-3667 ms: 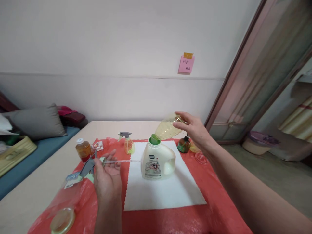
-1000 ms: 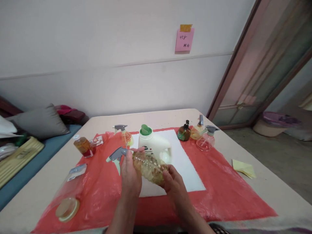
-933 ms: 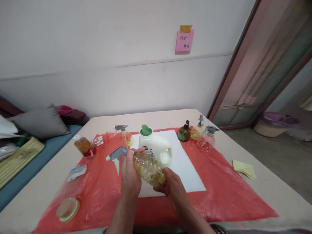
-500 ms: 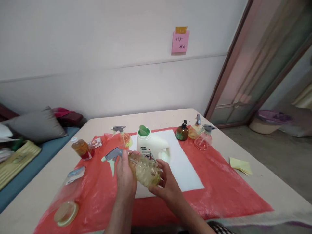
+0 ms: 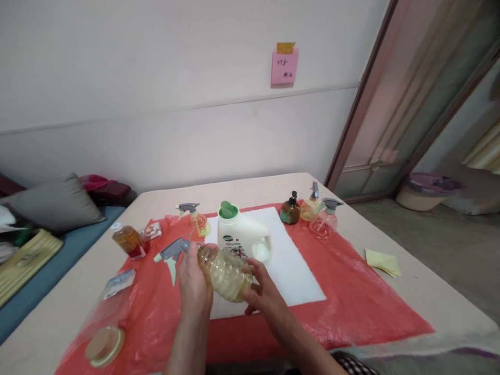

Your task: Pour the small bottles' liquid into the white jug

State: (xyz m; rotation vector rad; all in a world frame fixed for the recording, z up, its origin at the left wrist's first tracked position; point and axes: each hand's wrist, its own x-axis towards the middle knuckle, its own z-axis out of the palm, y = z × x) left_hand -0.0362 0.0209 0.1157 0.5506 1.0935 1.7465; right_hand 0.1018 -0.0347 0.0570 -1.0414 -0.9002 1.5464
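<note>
Left hand [image 5: 192, 278] closed around neck of clear ribbed plastic spray bottle [image 5: 224, 266], beside its grey trigger head [image 5: 169, 252]; right hand [image 5: 262, 294] gripping the base. Bottle held tilted above red plastic sheet [image 5: 351, 307] on counter [image 5: 429, 291]. Just behind: white detergent jug with green spout [image 5: 240, 237] on white paper sheet [image 5: 291, 265]. Further out: small amber bottle [image 5: 127, 240], round pink spray bottle [image 5: 324, 221], yellow notes [image 5: 382, 262].

Pink note [image 5: 284, 66] writing too small to read; spray bottle [image 5: 224, 266] neck hidden behind left hand [image 5: 192, 276].
</note>
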